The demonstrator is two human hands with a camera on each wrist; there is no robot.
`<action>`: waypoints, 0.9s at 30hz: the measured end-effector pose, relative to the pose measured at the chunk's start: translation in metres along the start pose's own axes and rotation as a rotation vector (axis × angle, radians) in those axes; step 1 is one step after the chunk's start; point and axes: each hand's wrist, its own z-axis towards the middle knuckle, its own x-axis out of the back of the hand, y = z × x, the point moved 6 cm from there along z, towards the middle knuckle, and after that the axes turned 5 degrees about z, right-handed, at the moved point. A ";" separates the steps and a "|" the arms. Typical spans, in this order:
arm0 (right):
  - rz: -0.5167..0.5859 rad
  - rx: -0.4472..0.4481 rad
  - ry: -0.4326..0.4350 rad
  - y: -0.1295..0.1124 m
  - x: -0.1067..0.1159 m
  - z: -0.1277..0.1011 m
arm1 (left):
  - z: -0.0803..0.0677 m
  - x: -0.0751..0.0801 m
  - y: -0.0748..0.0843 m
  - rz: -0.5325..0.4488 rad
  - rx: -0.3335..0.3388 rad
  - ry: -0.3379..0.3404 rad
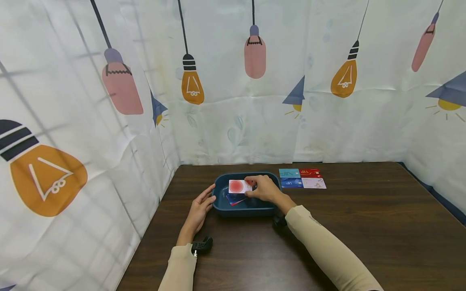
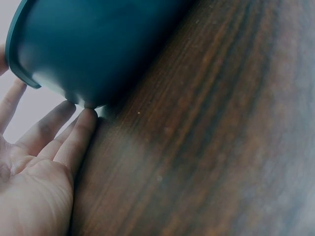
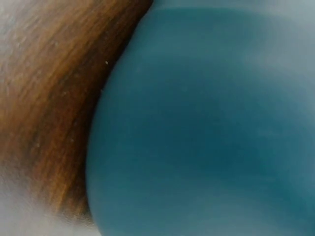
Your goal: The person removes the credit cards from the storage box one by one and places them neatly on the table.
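Note:
A teal plastic tray (image 1: 247, 212) with raised walls stands on the dark wooden table. Over it, my right hand (image 1: 267, 189) pinches a white card with a red circle (image 1: 237, 186) between thumb and fingers. Below that card, a blue card (image 1: 234, 198) and a red-edged one lie inside the tray, partly covered. My left hand (image 1: 198, 212) touches the tray's left end with extended fingers; in the left wrist view the fingertips (image 2: 88, 114) meet the outer wall. The right wrist view shows only the tray's outer side (image 3: 197, 123) and some table; the right hand is out of that view.
Right of the tray, several cards lie together in a block: a teal card (image 1: 289, 173), a red VIP card (image 1: 310, 173), a blue card (image 1: 292, 183) and a pale pink card (image 1: 314, 183). A patterned curtain (image 1: 233, 129) hangs behind the table (image 1: 364, 218) and along its left.

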 end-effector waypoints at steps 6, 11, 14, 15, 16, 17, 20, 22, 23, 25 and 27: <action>0.010 0.051 0.025 -0.003 0.003 -0.002 | 0.001 -0.001 0.001 -0.007 -0.001 -0.001; 0.013 0.105 0.036 -0.006 0.004 -0.004 | 0.000 -0.001 0.001 -0.008 0.005 0.011; 0.014 0.120 0.044 -0.007 0.007 -0.007 | 0.000 -0.001 0.000 -0.007 0.011 0.014; 0.012 0.121 0.048 -0.007 0.008 -0.008 | 0.000 -0.001 -0.001 -0.006 0.012 0.015; 0.014 0.121 0.052 -0.008 0.009 -0.009 | 0.000 0.000 -0.001 -0.006 0.013 0.017; 0.016 0.120 0.056 -0.008 0.011 -0.011 | 0.000 0.000 -0.001 -0.006 0.012 0.017; 0.031 0.121 0.067 -0.009 0.017 -0.015 | 0.000 0.000 -0.001 0.002 0.010 0.016; 0.041 0.121 0.073 -0.008 0.021 -0.019 | 0.000 0.000 -0.001 0.002 0.012 0.014; 0.043 0.120 0.077 -0.007 0.023 -0.020 | 0.000 0.000 -0.001 0.007 0.013 0.012; 0.052 0.120 0.082 -0.006 0.027 -0.024 | 0.000 0.000 -0.001 0.015 0.014 0.009; 0.043 0.122 0.091 -0.004 0.030 -0.028 | 0.000 0.001 -0.001 0.020 0.017 0.005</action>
